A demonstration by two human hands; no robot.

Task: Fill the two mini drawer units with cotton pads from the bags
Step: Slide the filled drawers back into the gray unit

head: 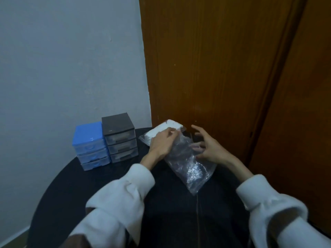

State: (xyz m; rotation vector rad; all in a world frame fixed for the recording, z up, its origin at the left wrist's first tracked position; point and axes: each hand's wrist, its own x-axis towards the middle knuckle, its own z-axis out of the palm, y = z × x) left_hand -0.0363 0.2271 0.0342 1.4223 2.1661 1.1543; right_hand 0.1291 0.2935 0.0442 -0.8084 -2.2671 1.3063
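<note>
Two mini drawer units stand side by side at the back left of a round black table (pixel 100 178): a blue one (pixel 90 146) and a dark grey one (pixel 120 137), each with three closed drawers. A clear plastic bag (pixel 189 167), looking empty, lies in front of me. My left hand (pixel 163 143) pinches its upper edge near the opening. My right hand (pixel 208 145) has spread fingers touching the bag's right side. Behind the left hand lies a second bag full of white cotton pads (pixel 161 131).
A pale wall rises behind the drawer units. A brown wooden door (pixel 223 68) stands right behind the table's far edge. The table's near half is covered by my white sleeves and dark clothing.
</note>
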